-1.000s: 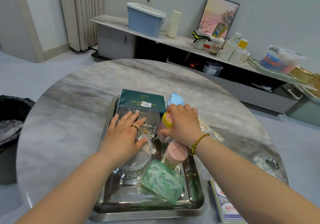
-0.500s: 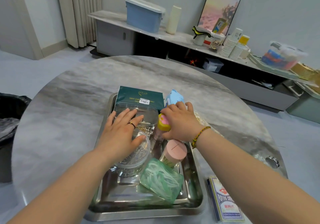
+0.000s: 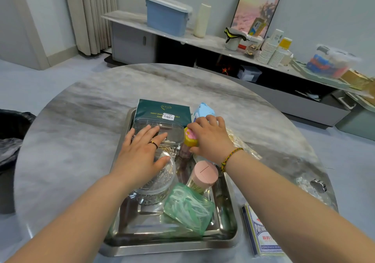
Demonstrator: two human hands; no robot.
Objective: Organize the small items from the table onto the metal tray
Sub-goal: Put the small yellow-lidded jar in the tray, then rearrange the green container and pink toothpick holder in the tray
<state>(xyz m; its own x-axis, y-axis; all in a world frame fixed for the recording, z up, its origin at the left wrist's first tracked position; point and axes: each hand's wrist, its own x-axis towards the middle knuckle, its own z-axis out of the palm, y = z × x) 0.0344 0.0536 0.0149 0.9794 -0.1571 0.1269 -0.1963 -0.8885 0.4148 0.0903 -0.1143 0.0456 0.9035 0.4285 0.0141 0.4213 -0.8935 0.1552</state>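
Observation:
A metal tray (image 3: pixel 225 234) sits on the round marble table in front of me. It holds a dark green tissue pack (image 3: pixel 162 110), a clear rectangular box (image 3: pixel 172 128), a round clear container (image 3: pixel 160 183), a pink-lidded toothpick jar (image 3: pixel 204 175), a green floss-pick pouch (image 3: pixel 188 208) and a light blue item (image 3: pixel 204 109). My left hand (image 3: pixel 142 153) lies flat, fingers spread, over the clear box and round container. My right hand (image 3: pixel 211 139) grips a small bottle with a yellow and pink cap (image 3: pixel 189 139) standing in the tray.
A deck of playing cards (image 3: pixel 261 232) lies on the table right of the tray. A crinkly clear packet (image 3: pixel 243 145) and a small metal object (image 3: pixel 318 185) lie further right. A black bin (image 3: pixel 10 141) stands at the left. A cluttered sideboard runs along the wall.
Both hands stay on the same items; the right hand with the capped bottle has shifted slightly. The view has tilted a little.

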